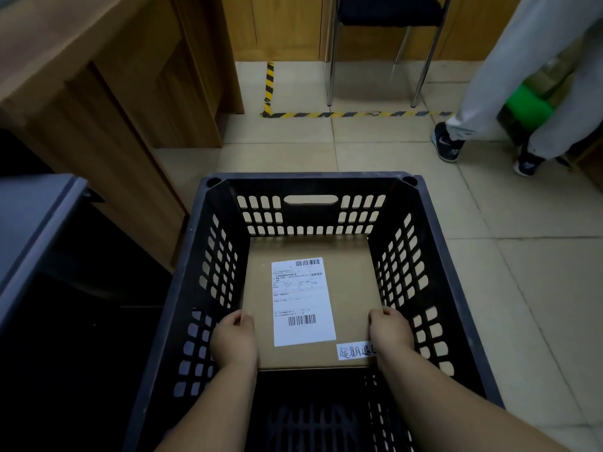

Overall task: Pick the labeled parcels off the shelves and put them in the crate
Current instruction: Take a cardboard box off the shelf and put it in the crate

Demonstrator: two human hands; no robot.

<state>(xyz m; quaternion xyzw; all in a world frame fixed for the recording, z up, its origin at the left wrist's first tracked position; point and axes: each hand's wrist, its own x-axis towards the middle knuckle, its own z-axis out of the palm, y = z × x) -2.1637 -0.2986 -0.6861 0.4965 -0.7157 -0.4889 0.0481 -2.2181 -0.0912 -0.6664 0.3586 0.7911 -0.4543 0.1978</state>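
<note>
1. Both hands are down inside the crate [456,288], placing step under way.
2. Left hand [233,340] and right hand [390,334] clamp the parcel [352,288] by its side edges, label [301,300] up.
3. Parcel sits low against the far wall.
4. Next, I'd say: release, lift clear, back to the shelves.

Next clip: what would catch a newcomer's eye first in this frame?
Front and centre, a black slotted crate stands on the tiled floor, and both hands, left hand and right hand, hold a cardboard parcel with a white shipping label inside it. Upper right, another person's legs pass near yellow-black floor tape.
</note>
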